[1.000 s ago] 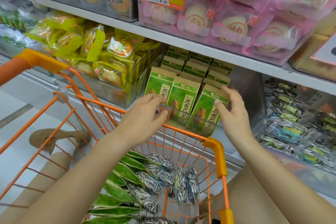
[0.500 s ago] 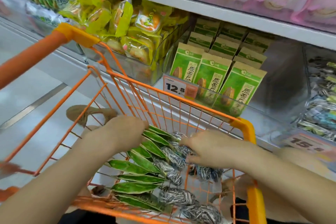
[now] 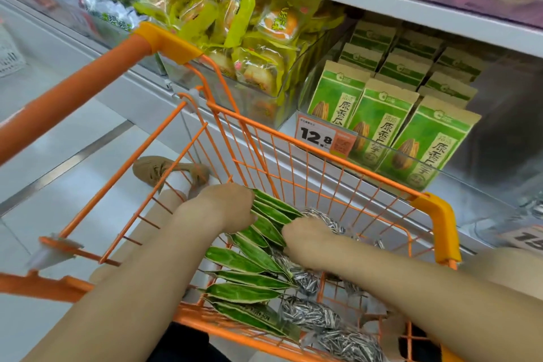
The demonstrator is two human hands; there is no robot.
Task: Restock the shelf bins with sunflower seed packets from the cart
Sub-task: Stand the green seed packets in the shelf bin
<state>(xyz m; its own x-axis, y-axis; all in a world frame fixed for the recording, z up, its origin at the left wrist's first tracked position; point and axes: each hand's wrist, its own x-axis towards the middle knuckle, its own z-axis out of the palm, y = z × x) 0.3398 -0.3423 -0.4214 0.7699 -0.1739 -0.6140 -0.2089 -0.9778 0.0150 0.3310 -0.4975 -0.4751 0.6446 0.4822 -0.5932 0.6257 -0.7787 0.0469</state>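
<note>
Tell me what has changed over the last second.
Both hands left the shelf bin and dropped into the cart. The left hand and right hand now close around the green packets. The shelved packets stayed put.

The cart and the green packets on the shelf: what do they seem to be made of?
Cart: thin wire grid with a glossy orange coating, probably painted metal; its yellow corner caps look like smooth plastic.
Green packets: matte with tan, kraft-like top edges, so probably paper, though a printed film cannot be excluded.
</note>
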